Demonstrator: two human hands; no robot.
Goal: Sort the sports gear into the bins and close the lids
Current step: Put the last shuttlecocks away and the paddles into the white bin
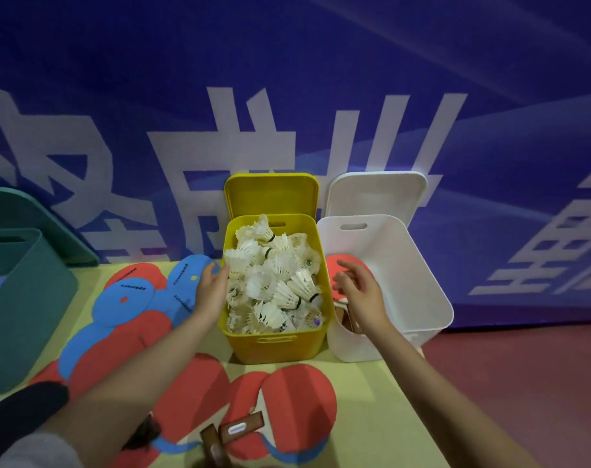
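Note:
A yellow bin (274,346) stands in the middle of the table, heaped with white shuttlecocks (274,278). Its yellow lid (270,194) leans upright against the wall behind it. My left hand (211,288) rests with straight fingers against the bin's left wall. To the right is a white bin (405,275), tilted, with a red paddle (334,265) inside; its white lid (375,194) leans behind it. My right hand (358,290) hovers over the white bin's left rim, fingers relaxed, holding nothing. Red and blue table tennis paddles (132,298) lie across the table.
A teal bin (20,309) stands at the left with its teal lid (24,211) leaning behind it. More red paddles (297,407) lie at the front edge, brown handles (240,428) up. A blue banner wall backs the table; red floor lies to the right.

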